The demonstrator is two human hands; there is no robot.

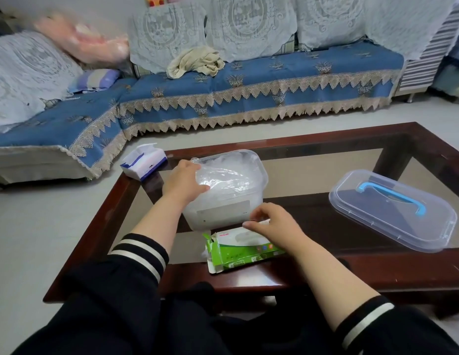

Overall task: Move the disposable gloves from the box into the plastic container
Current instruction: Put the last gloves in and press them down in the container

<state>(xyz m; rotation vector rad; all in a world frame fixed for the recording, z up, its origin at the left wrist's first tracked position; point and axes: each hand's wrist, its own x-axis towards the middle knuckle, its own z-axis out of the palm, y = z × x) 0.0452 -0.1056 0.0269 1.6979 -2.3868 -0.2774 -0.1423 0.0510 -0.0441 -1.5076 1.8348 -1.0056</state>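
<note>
A clear plastic container (258,175) stands on the glass coffee table (326,147), filled with thin transparent disposable gloves (223,179). My left hand (181,181) lies over the container's left rim, fingers and thumb curled round a bunch of the gloves. In front of the container lies a green and white glove box (238,254), its end flap open toward the left. My right hand (272,222) is over the box's top, fingertips pinching a bit of clear glove at its opening.
The container's clear lid (392,211) with a blue handle lies at the right of the table. A blue and white tissue pack (143,163) sits at the table's far left corner. A blue-covered sofa runs behind. My dark-clothed lap is below the near table edge.
</note>
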